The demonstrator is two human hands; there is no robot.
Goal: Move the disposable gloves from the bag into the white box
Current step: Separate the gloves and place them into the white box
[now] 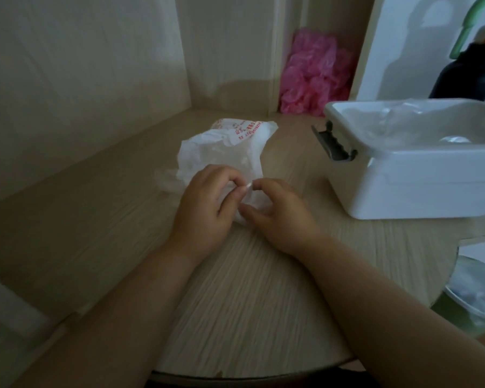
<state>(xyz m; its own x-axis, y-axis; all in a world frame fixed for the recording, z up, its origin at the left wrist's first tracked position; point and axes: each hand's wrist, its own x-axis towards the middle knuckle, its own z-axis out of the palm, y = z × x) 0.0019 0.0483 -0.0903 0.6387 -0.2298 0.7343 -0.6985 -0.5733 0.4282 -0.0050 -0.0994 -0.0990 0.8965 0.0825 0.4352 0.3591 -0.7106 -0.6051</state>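
Note:
A crumpled white plastic bag (pixel 227 147) with red print lies on the wooden table, its mouth toward me. My left hand (pixel 205 203) and my right hand (pixel 277 211) meet at the bag's near end, fingers curled and pinching thin clear plastic (pixel 249 197) between them. Whether that film is the bag's edge or a glove I cannot tell. More clear film (pixel 165 177) spills left of the bag. The white box (pixel 420 175) stands open at the right, with clear disposable gloves (pixel 403 121) inside and a grey latch (pixel 333 144) on its left end.
A heap of pink plastic (pixel 314 77) fills a back niche beside a wooden partition. A dark bottle (pixel 471 71) with a green handle stands behind the box. The table's rounded edge (pixel 263 373) runs close to me; a basin (pixel 476 292) sits below at right.

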